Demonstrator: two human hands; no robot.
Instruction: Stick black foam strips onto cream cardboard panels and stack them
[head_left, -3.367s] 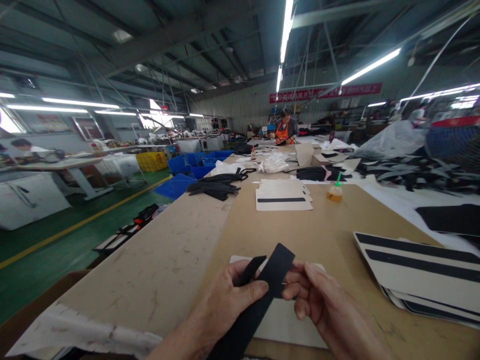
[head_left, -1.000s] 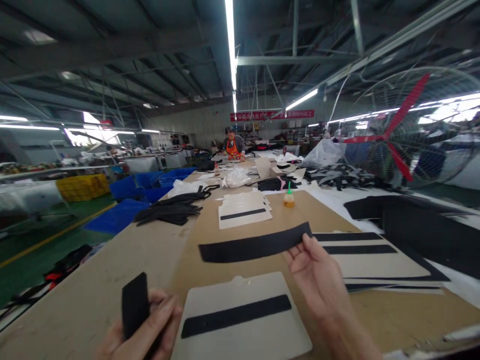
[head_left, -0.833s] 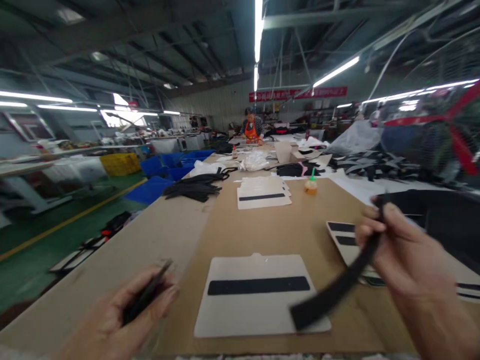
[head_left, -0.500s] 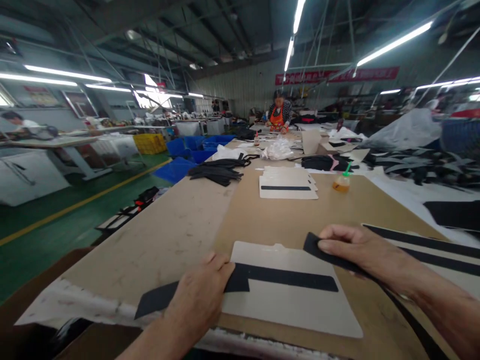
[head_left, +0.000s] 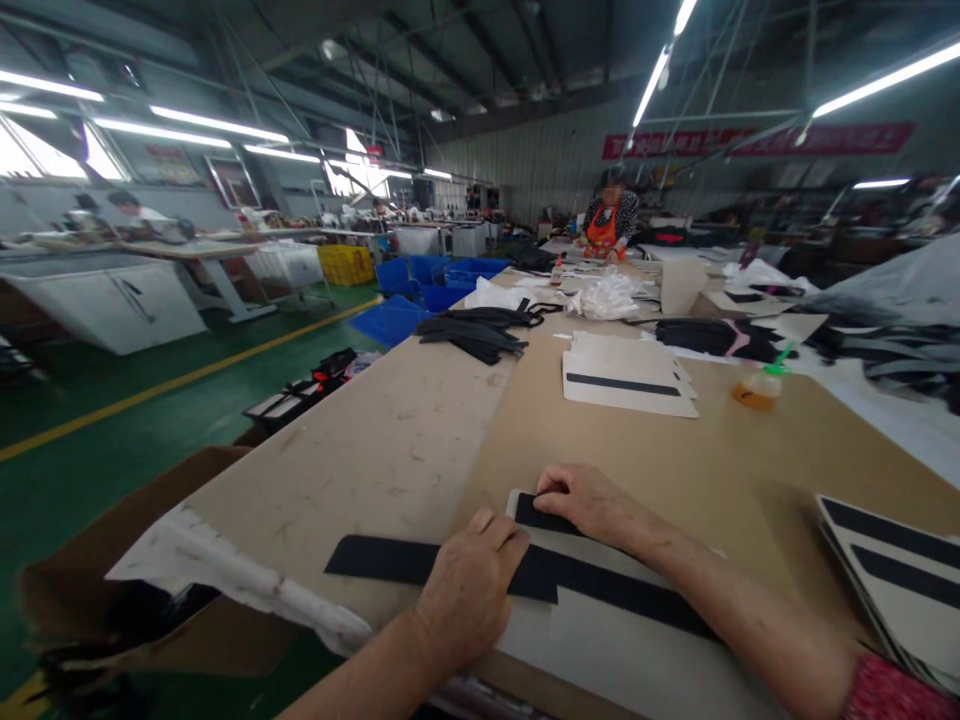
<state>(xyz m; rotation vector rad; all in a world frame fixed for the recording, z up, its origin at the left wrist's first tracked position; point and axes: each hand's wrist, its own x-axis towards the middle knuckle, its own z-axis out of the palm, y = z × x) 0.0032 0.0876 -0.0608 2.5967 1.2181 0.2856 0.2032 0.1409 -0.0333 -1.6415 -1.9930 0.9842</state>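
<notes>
Pressing down with both hands at the near end of the tabletop (head_left: 390, 450), brown-paper-topped. Far left, a cardboard box (head_left: 127, 560) sits below the tabletop edge, with torn white paper (head_left: 225, 590) along that edge. Next, the black strip (head_left: 397, 556) lies flat, its free end out past the left side of the cream card (head_left: 607, 665), its other end running under my left hand (head_left: 469, 590). That hand is flat, palm down, fingers slightly spread, holding nothing up, just pinning the strip. Change: both hands had strip pieces up in the air; now everything is down on the card. My right hand (head_left: 589, 502) is also flat, fingertips on a short black piece (head_left: 534, 512) at the card's upper-left corner, next to a black band (head_left: 645, 612) across the card. Red sleeve (head_left: 889, 690) at the right edge. Farther up, a stack of striped cards (head_left: 622, 375) and a glue bottle (head_left: 757, 392) with a green nozzle. Far right, a pile of black-striped panels (head_left: 900, 580), near my right arm but not touching it.
</notes>
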